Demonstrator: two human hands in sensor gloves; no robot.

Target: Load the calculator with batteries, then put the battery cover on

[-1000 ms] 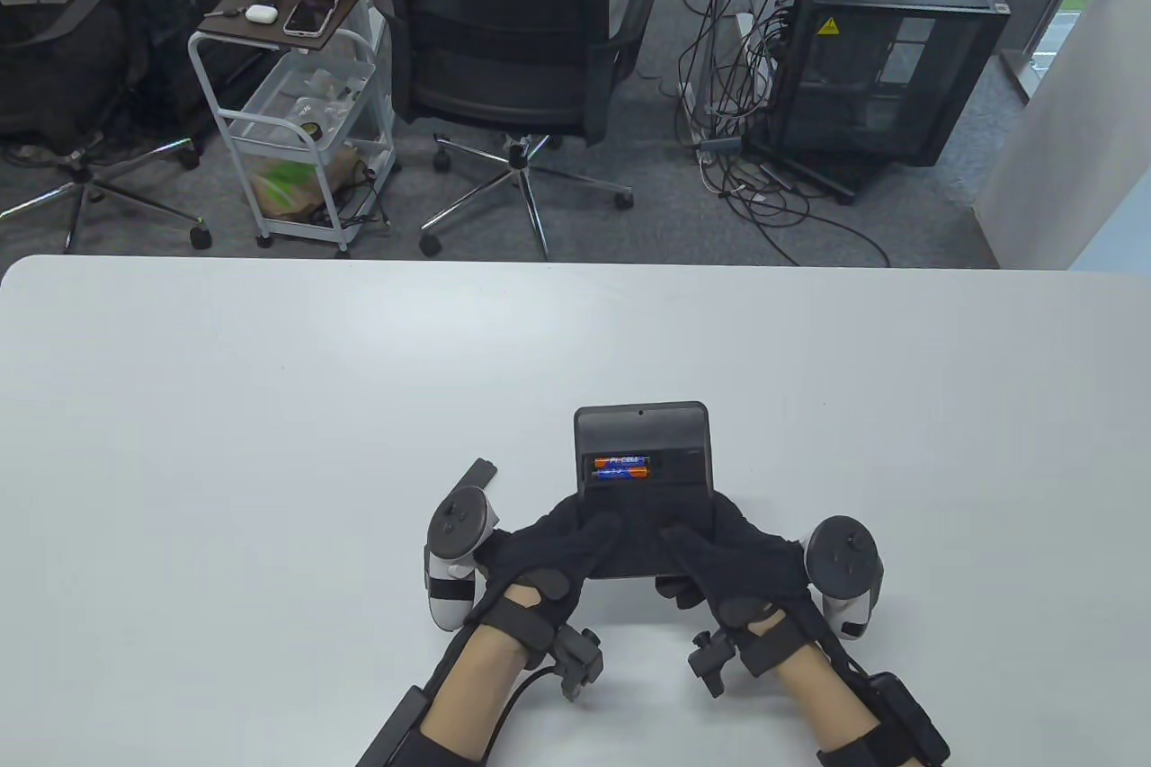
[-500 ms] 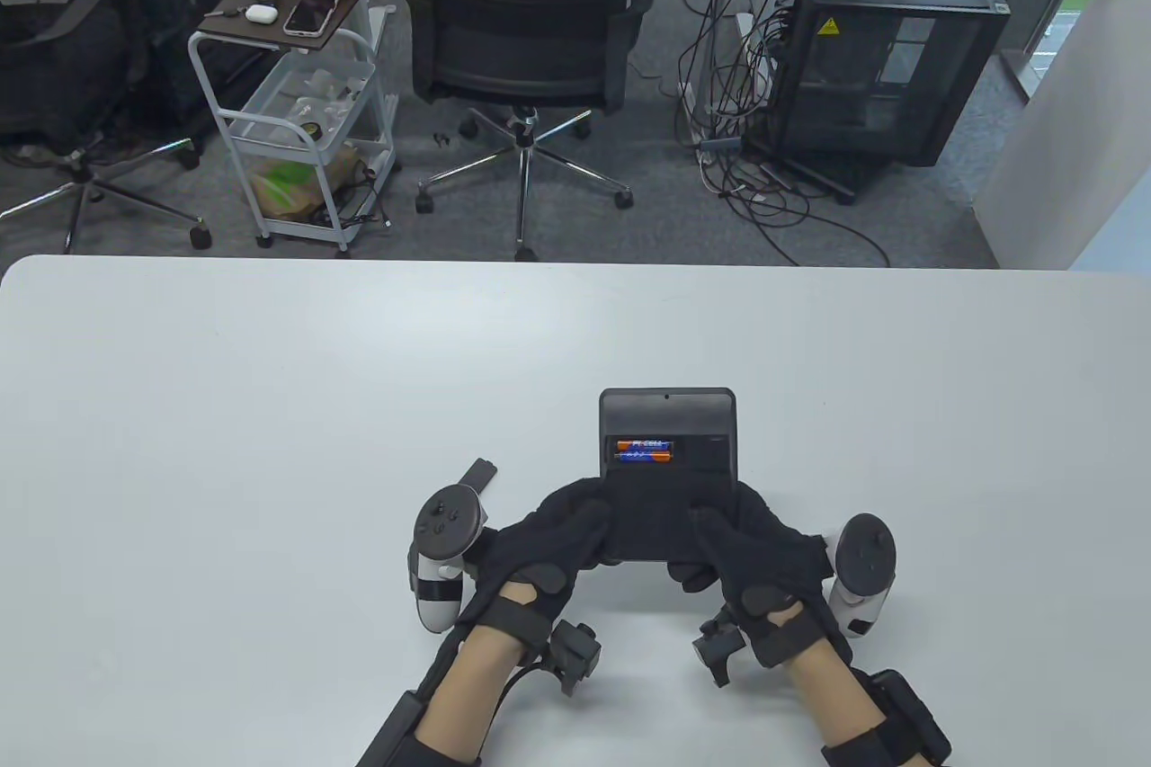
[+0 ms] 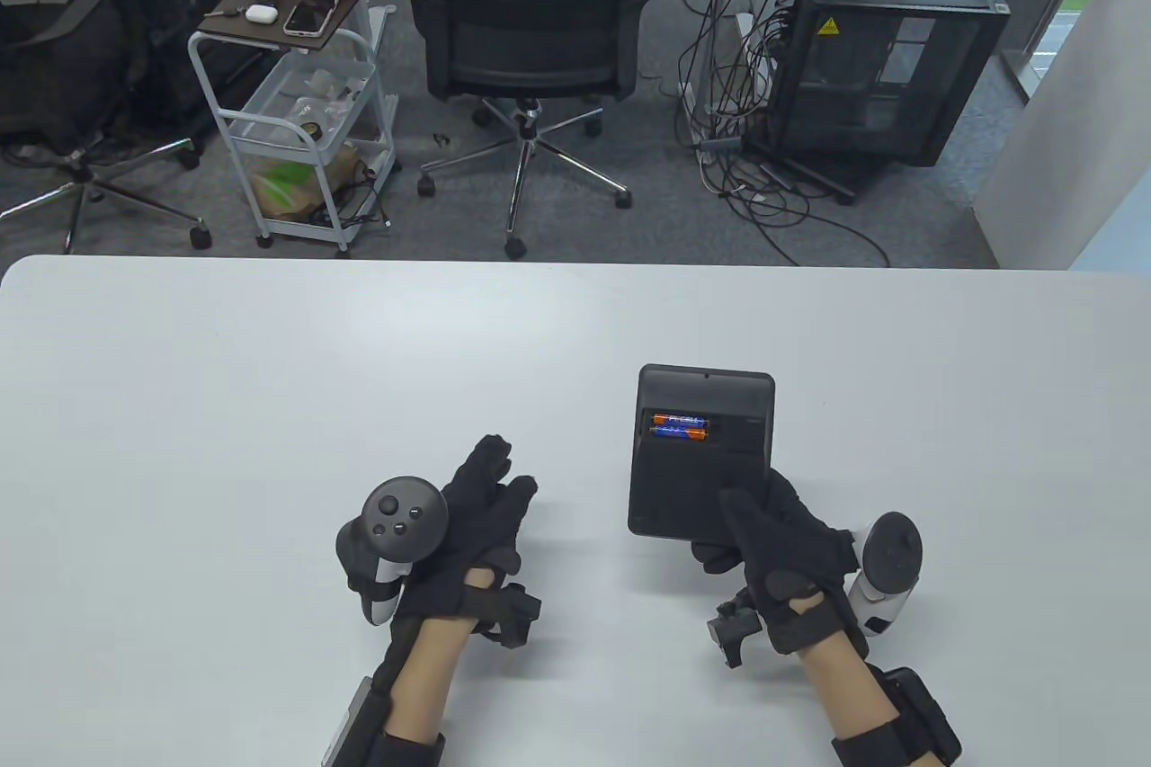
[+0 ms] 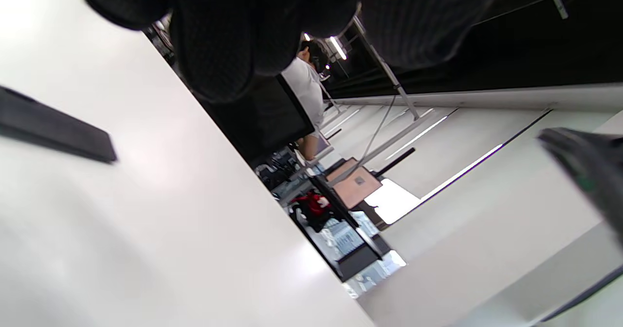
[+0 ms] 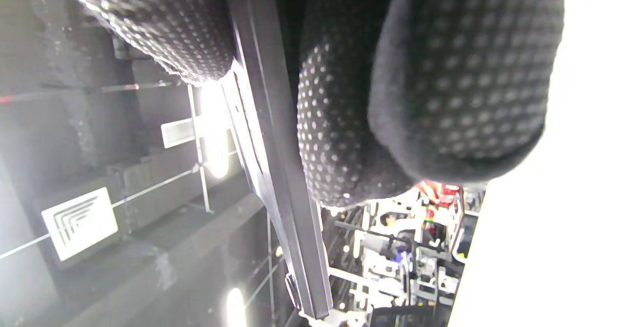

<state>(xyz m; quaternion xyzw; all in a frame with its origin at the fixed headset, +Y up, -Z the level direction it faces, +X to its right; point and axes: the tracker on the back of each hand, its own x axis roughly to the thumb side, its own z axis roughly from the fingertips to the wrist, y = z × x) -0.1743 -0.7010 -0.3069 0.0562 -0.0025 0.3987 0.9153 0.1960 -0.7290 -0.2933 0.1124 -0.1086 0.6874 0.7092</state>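
Left hand [image 3: 481,502] gone from the calculator since the earlier frames, now over the spot where the cover lay; calculator shifted right and farther up the desk.

Item: flat black plastic calculator [image 3: 700,450], back up, held by the right hand [image 3: 764,533] alone at its near right corner, thumb on top and fingers beneath; two blue-and-orange batteries [image 3: 681,426] seated side by side in the open bay. Thin black plastic battery cover [image 4: 56,132] lies flat on the white desk [image 3: 270,371], just beside the left fingers in the wrist view; whether they touch it, or how wide the hand is, cannot be told. Handling advice: pinch the cover by its edges, keep the calculator level and steady, line the tabs up with the bay, then slide until flush.
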